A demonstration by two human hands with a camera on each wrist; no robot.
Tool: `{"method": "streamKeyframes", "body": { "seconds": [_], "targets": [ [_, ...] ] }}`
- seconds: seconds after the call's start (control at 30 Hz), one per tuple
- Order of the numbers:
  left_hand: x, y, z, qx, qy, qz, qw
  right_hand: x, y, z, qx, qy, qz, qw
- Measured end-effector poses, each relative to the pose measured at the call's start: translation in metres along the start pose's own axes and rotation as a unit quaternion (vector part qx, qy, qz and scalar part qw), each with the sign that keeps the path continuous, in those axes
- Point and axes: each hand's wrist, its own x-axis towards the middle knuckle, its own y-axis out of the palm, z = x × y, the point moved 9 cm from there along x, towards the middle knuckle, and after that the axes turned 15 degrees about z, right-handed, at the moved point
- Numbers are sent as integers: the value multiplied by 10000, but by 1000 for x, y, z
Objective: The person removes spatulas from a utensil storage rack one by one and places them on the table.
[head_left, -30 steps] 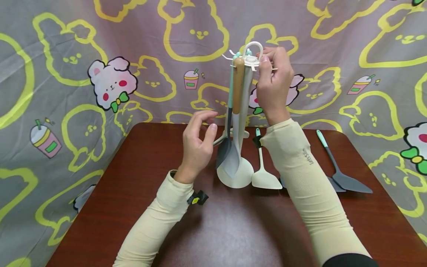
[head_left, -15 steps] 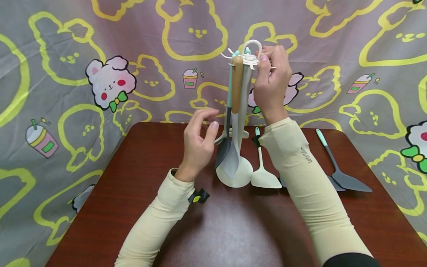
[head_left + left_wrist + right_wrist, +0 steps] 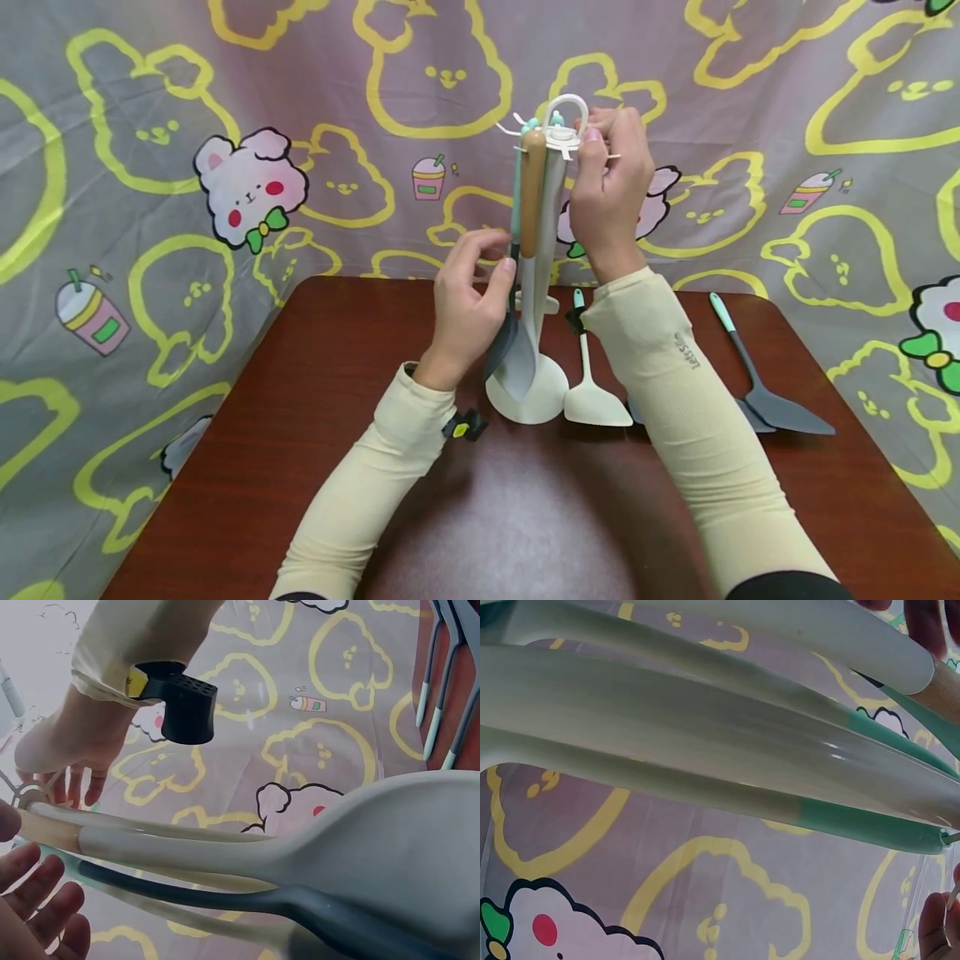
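Observation:
A white utensil stand (image 3: 552,250) with a round base rises from the table, its hooked top ring bearing several hanging utensils. Foremost is a wooden-handled ladle (image 3: 534,196) with a pale grey bowl; a dark utensil (image 3: 504,343) with a mint handle hangs beside it. My right hand (image 3: 617,187) pinches the rim of the hooked top. Beside the handles, my left hand (image 3: 472,308) has loosely bent fingers. In the left wrist view those fingers (image 3: 46,881) are spread near the handles; whether they touch cannot be told. The right wrist view shows mint-handled utensils (image 3: 870,825) behind the post.
A cream turner (image 3: 596,404) lies right of the base. Farther right, a dark grey turner (image 3: 787,408) with a mint handle overlaps another dark utensil, partly behind my right sleeve. A patterned cloth (image 3: 300,83) hangs behind the brown table (image 3: 315,358).
My left hand has moved right and slightly up, closer to the hanging handles. My right hand stays at the stand's top, and the utensils hang as before.

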Motion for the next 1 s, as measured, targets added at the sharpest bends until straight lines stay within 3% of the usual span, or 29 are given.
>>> {"method": "streamKeyframes", "body": {
  "seconds": [0.17,0.33,0.67,0.83,1.0],
  "targets": [
    [3,8,4,228,-114,65,9997,-2,-1,-1,-56,-16,-20,10000],
    [3,10,0,740,-105,-28,9972,-2,-1,0,-52,-71,43,10000],
    [0,13,1,1502,-573,-80,9870,-1,0,1,-89,-63,144,9998],
    [0,15,2,1613,-752,-43,9840,-1,0,1,-60,-48,110,9999],
    [2,21,9,1636,-1090,201,9803,-2,0,1,-27,-43,97,9999]
  ]
}}
